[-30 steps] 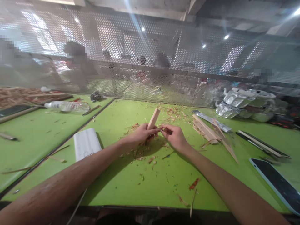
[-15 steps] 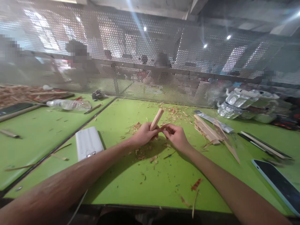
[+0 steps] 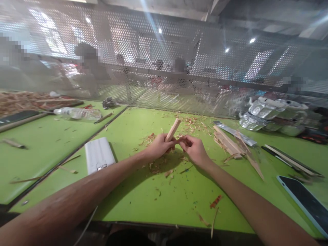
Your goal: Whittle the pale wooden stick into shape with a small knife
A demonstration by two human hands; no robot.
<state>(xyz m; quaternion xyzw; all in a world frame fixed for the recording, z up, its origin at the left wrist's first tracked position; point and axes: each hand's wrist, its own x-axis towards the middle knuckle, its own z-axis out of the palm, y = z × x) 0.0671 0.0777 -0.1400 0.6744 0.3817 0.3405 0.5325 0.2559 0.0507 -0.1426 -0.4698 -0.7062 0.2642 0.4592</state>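
Observation:
My left hand (image 3: 161, 146) is closed around a pale wooden stick (image 3: 173, 130), which leans up and to the right out of the fist. Close beside it, my right hand (image 3: 192, 147) is pinched, its fingertips meeting the left hand's fingers. Whatever lies between those right fingertips is too small to name. Wood shavings (image 3: 156, 166) are scattered on the green table (image 3: 143, 201) beneath both hands. To the right of my right hand lie several flat wooden pieces (image 3: 228, 141) beside a metal ruler (image 3: 237, 133).
A white power bank (image 3: 98, 155) lies near my left forearm. At right are a phone (image 3: 304, 201), a black pen-like rod (image 3: 279, 157) and foil-like silver teapots (image 3: 269, 114). A plastic bottle (image 3: 78, 113) lies left, before a perforated metal screen (image 3: 153, 85) with people behind it.
The whole view has shifted slightly, so everything sits a little further right. Both hands keep nearly the same pose, with the stick still in the left one.

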